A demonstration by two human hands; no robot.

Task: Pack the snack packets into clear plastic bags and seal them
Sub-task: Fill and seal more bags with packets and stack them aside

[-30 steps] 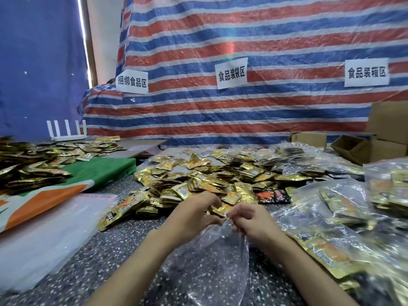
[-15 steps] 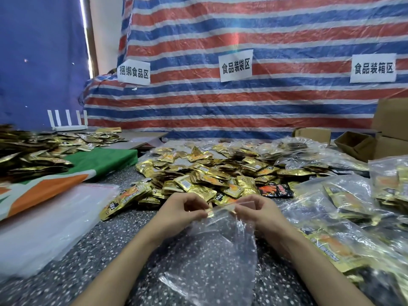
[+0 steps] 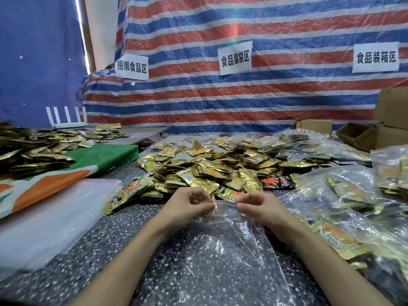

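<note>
One head-worn view faces forward and down, close over the table; its edges seem warped.

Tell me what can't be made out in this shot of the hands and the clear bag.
Head view:
Whether the mouth of the clear plastic bag is open: the left hand and right hand pinch and cover its top edge.
Print on the gold snack packets: too small, blurred.
Cardboard boxes: cut by the right edge.

Dark speckled surface. Gold snack packets heaped mid-frame, black packet at the heap's right edge. Filled clear bags right, empty clear bag stack lower left, cardboard boxes upper right.
</note>
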